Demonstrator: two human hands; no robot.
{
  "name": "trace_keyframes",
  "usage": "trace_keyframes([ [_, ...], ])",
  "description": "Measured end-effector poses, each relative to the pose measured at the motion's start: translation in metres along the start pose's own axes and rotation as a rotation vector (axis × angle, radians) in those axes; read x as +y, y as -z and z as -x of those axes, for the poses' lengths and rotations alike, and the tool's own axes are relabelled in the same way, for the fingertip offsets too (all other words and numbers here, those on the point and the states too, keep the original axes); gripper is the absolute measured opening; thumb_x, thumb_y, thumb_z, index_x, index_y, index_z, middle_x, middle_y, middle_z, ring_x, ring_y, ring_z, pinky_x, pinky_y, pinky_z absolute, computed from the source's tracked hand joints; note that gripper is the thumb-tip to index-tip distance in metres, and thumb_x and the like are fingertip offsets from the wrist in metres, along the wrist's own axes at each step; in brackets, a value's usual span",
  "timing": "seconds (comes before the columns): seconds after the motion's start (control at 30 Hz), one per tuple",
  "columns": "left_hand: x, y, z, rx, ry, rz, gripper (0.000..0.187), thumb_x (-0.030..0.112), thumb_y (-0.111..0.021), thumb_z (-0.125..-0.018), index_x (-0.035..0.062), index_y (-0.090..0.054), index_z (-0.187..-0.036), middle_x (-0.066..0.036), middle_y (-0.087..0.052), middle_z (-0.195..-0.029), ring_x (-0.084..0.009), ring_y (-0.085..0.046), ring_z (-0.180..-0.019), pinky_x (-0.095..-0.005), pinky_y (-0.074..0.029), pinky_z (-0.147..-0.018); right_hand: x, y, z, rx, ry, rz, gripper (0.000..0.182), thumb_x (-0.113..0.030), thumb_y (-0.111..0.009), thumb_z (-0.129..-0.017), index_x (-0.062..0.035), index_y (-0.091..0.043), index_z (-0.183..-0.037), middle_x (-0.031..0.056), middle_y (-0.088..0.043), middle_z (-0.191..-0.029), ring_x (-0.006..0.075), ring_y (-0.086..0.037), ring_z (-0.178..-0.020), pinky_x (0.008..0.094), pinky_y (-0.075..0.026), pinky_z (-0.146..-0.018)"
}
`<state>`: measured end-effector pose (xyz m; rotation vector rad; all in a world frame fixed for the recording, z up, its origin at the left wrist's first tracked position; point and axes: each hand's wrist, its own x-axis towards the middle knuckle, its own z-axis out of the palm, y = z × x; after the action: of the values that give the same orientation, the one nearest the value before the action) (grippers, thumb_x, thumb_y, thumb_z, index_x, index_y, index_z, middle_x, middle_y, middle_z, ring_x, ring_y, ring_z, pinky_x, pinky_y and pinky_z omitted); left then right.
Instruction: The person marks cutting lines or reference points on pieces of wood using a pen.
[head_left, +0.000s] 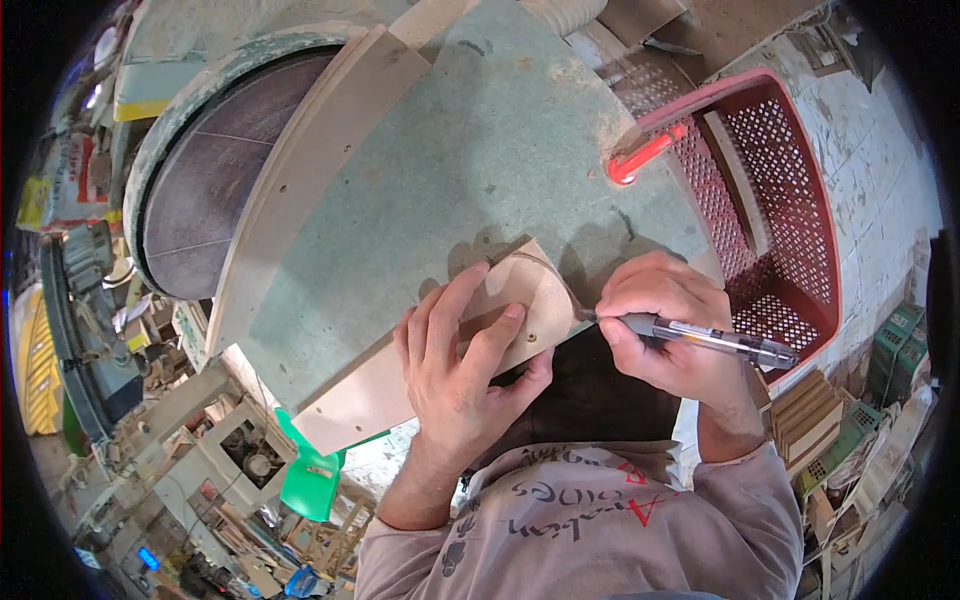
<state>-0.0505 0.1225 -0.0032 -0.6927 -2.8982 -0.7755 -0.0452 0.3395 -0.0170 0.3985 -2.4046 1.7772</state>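
A small wooden template with a rounded end (545,297) lies on a long pale board (350,405) at the near edge of the green-grey table. My left hand (462,350) presses on the template with its fingers spread. In my right hand (665,320) is a pen (715,338), its tip end beside the template's rounded edge. The exact contact point of the tip is too small to make out.
A dark round sanding disc (235,170) stands at the left behind a wooden fence (300,160). A red handle (645,155) rests on the table (430,180). At the right is a red perforated basket (815,220); a green plastic chair (310,485) stands below left.
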Motion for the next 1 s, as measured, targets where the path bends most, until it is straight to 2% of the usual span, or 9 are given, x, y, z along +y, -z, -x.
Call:
trace_keyframes([
  [0.07, 0.0, 0.0, 0.0, 0.001, -0.004, -0.004, 0.047, 0.02, -0.082, -0.056, 0.0155, -0.064, -0.099, -0.01, -0.053, -0.129, -0.032, -0.053, -0.108, -0.0452, -0.04, -0.089, 0.0, 0.0, 0.0, 0.003, 0.002, -0.009, 0.016, -0.002, -0.073, -0.072, -0.0049, -0.064, -0.085, 0.0076, -0.064, -0.075, 0.0247, -0.065, -0.073, 0.0336, -0.052, -0.063],
  [0.13, 0.0, 0.001, 0.0, -0.004, -0.003, -0.005, 0.047, 0.019, -0.082, -0.056, 0.0156, -0.064, -0.099, -0.01, -0.053, -0.129, -0.0321, -0.053, -0.108, -0.0451, -0.04, -0.089, -0.003, 0.0, 0.002, -0.051, -0.013, -0.068, 0.025, -0.002, -0.076, -0.07, -0.0068, -0.062, -0.09, 0.0086, -0.063, -0.079, 0.025, -0.064, -0.075, 0.0349, -0.052, -0.065],
  [0.43, 0.0, 0.0, 0.0, 0.004, 0.004, 0.008, 0.047, 0.019, -0.082, -0.056, 0.0167, -0.065, -0.099, -0.009, -0.054, -0.129, -0.0319, -0.054, -0.108, -0.0445, -0.041, -0.089, -0.004, -0.001, -0.001, -0.081, -0.034, -0.046, 0.023, -0.002, -0.076, -0.071, -0.0075, -0.062, -0.088, 0.008, -0.061, -0.077, 0.0245, -0.063, -0.072, 0.0346, -0.051, -0.062],
  [0.53, 0.0, 0.0, 0.0, 0.003, 0.002, -0.004, 0.046, 0.019, -0.082, -0.055, 0.017, -0.065, -0.098, -0.009, -0.054, -0.129, -0.032, -0.054, -0.107, -0.0443, -0.041, -0.088, -0.001, -0.001, -0.002, -0.067, -0.028, -0.023, 0.021, -0.005, -0.076, -0.071, -0.0073, -0.063, -0.087, 0.0061, -0.064, -0.075, 0.0247, -0.064, -0.073, 0.034, -0.051, -0.064],
  [1.0, 0.001, 0.0, 0.001, -0.001, 0.016, -0.01, 0.047, 0.019, -0.082, -0.055, 0.0169, -0.064, -0.099, -0.01, -0.054, -0.128, -0.0311, -0.054, -0.106, -0.0441, -0.041, -0.088, 0.005, 0.001, -0.016, -0.002, -0.005, -0.016, 0.02, -0.004, -0.072, -0.077, -0.0063, -0.06, -0.092, 0.0069, -0.063, -0.08, 0.0251, -0.061, -0.072, 0.0351, -0.049, -0.063],
])
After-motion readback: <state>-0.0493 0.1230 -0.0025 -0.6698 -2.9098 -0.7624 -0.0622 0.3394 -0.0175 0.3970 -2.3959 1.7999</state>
